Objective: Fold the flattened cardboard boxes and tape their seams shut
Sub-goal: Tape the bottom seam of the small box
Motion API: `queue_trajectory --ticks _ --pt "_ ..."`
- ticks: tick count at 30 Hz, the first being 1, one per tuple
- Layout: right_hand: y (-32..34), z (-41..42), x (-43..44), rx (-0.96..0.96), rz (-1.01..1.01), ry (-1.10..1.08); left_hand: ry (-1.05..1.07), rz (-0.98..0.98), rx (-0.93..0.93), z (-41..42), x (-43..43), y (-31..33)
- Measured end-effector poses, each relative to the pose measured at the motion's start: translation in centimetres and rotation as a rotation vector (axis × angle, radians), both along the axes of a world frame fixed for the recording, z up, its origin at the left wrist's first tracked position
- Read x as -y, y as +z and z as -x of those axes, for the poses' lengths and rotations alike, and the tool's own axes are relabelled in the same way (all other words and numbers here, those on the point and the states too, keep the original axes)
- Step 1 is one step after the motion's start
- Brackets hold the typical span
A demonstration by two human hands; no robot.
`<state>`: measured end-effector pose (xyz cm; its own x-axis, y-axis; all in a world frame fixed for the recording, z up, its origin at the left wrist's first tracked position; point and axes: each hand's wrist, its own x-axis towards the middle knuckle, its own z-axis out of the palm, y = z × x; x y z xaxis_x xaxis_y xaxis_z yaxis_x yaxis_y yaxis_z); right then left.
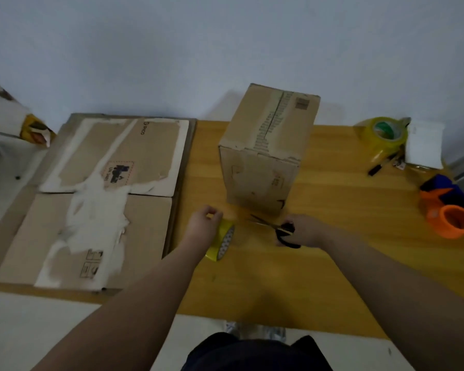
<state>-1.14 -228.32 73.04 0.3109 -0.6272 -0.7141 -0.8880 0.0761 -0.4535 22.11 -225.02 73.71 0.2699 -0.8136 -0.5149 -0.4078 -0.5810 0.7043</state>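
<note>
While the left hand [204, 223] grips a yellow roll of packing tape [221, 243], the right hand [304, 230] holds black-handled steel scissors [276, 227] beside it: the tape-cutting step.
The folded brown cardboard box [265, 151] stands toward the yellow wooden desk's [332, 236] far edge; any strip running to it is blurred, probably taut. Next, snip cleanly and press the end down. Flattened brown cardboard boxes [105, 196] cover the left end; a pale wall [225, 49] rises behind.
</note>
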Motion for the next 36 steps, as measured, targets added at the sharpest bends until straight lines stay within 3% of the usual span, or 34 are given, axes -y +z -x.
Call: queue_trajectory --ticks 5,7,9,12,14,15,17,19,22,27,36 --pt "-3.5 0.7 -3.2 -0.179 0.066 0.031 0.052 0.080 -0.094 0.7 -1.1 0.7" --pt "-3.3 0.9 -3.5 -0.258 0.186 0.067 0.075 0.115 -0.111 0.7 -1.3 1.4" --pt "-1.4 0.7 -3.2 -0.288 0.514 0.001 0.071 0.167 -0.105 0.3 -1.2 2.3" --pt "3.4 -0.4 -1.6 -0.036 1.172 -0.184 0.066 0.263 -0.072 -0.7 -0.8 3.9" --pt "6.4 -2.1 0.0 0.091 1.412 -0.176 0.064 0.325 -0.030 -1.1 -0.2 5.0" --pt "7.8 -3.2 1.0 0.105 1.440 -0.163 0.065 0.358 -0.023 -1.2 0.2 5.5" --pt "10.2 -5.3 3.2 0.051 1.328 -0.117 0.049 0.409 -0.031 -1.1 0.9 6.6" --pt "11.4 -6.4 5.4 -0.072 1.093 -0.058 0.007 0.445 -0.049 -0.8 1.4 7.6" --pt "10.5 -6.3 7.2 -0.175 0.793 -0.118 -0.035 0.460 -0.078 -0.7 1.8 8.1" --pt "9.2 -6.1 6.1 -0.291 0.883 0.074 -0.034 0.465 -0.072 -1.3 2.2 7.8" --pt "9.3 -5.8 5.6 -0.471 0.873 0.348 0.009 0.452 -0.128 -1.0 2.7 8.3"
